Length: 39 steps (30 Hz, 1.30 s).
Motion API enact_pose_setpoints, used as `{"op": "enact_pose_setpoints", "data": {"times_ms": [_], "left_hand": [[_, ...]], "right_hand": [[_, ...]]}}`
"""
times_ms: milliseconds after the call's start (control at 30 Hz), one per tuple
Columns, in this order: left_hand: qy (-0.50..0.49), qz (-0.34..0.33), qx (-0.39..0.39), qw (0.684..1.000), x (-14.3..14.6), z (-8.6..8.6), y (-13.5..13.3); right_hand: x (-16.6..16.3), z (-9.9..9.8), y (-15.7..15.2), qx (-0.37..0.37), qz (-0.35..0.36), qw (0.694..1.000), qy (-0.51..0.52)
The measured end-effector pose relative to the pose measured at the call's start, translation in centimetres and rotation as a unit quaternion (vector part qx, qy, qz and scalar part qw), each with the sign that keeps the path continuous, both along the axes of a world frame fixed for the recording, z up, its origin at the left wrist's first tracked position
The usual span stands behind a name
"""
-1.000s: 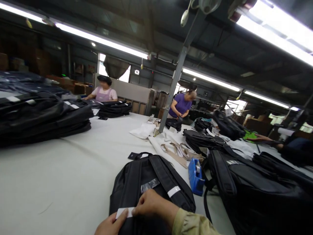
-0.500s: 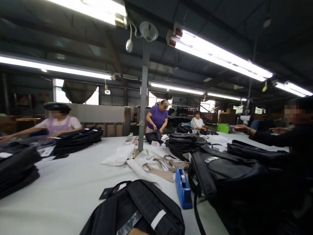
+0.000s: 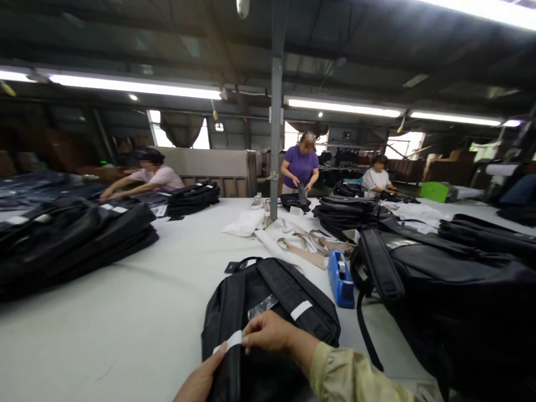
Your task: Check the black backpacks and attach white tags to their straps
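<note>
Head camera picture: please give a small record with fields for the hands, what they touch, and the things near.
left hand: left hand, fingertips at the end of a white strip
right hand: right hand, pinching the same white strip against the shoulder strap
bag: black backpack, lying flat on the white table
near right: blue tape dispenser, then a pile of black bags
near left: stack of black bags
far side: three people at work at the table
</note>
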<state>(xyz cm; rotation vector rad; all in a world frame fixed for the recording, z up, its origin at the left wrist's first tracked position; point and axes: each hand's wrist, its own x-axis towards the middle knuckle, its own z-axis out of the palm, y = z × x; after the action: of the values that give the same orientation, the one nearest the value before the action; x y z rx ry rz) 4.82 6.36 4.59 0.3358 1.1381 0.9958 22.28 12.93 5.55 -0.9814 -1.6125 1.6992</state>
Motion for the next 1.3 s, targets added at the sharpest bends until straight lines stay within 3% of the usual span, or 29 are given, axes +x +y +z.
{"op": "enact_pose_setpoints", "data": {"times_ms": [100,233,300,433,533,600,667,733,1000,1133,1200,1233,1267,1300], "left_hand": [[-0.119,0.022,-0.041,0.992,1.1,1.0,-0.9],[-0.154,0.021,-0.062,0.986,1.2,1.2,-0.9],[-0.154,0.016,-0.062,0.986,1.2,0.9,-0.9],[-0.103,0.028,-0.031,0.994,1.3,0.1,-0.6],[-0.027,0.032,0.012,0.999,1.2,-0.4,-0.4],[0.033,0.026,0.037,0.998,0.9,-0.6,-0.2],[0.078,0.018,0.047,0.996,0.8,-0.7,-0.1],[0.108,0.014,0.052,0.993,0.8,-0.8,-0.1],[0.097,0.004,0.036,0.995,1.3,0.0,0.2],[0.081,-0.045,0.048,0.995,0.9,0.5,-0.9],[0.117,-0.098,0.12,0.981,0.2,0.2,-2.2],[0.175,-0.129,0.177,0.96,-0.3,-0.1,-2.9],[0.253,-0.161,0.247,0.921,-0.8,-0.6,-3.7],[0.342,-0.192,0.323,0.862,-1.1,-1.2,-4.3]], "right_hand": [[0.0,-0.3,0.0,-0.03,0.016,0.999,0.037],[-0.1,-0.1,-0.3,-0.071,0.005,0.997,0.039],[-0.6,-0.1,-0.3,-0.091,-0.02,0.996,-0.009],[-1.6,-0.6,-0.1,-0.056,-0.095,0.981,-0.161],[-1.9,-0.4,-0.3,-0.019,-0.148,0.966,-0.209],[-1.8,0.2,-0.6,-0.058,-0.164,0.963,-0.205],[-1.6,1.0,-1.1,-0.121,-0.144,0.964,-0.189],[-1.6,1.7,-1.6,-0.139,-0.121,0.964,-0.192],[-3.5,0.9,-2.5,-0.052,-0.17,0.967,-0.183],[-1.1,1.2,-2.2,-0.003,-0.112,0.975,-0.193],[2.6,1.9,-1.4,0.075,-0.133,0.971,-0.185],[5.0,2.1,-0.9,0.125,-0.178,0.956,-0.197],[7.6,2.2,-0.3,0.174,-0.236,0.927,-0.236],[10.2,2.1,0.2,0.198,-0.296,0.888,-0.292]]}}
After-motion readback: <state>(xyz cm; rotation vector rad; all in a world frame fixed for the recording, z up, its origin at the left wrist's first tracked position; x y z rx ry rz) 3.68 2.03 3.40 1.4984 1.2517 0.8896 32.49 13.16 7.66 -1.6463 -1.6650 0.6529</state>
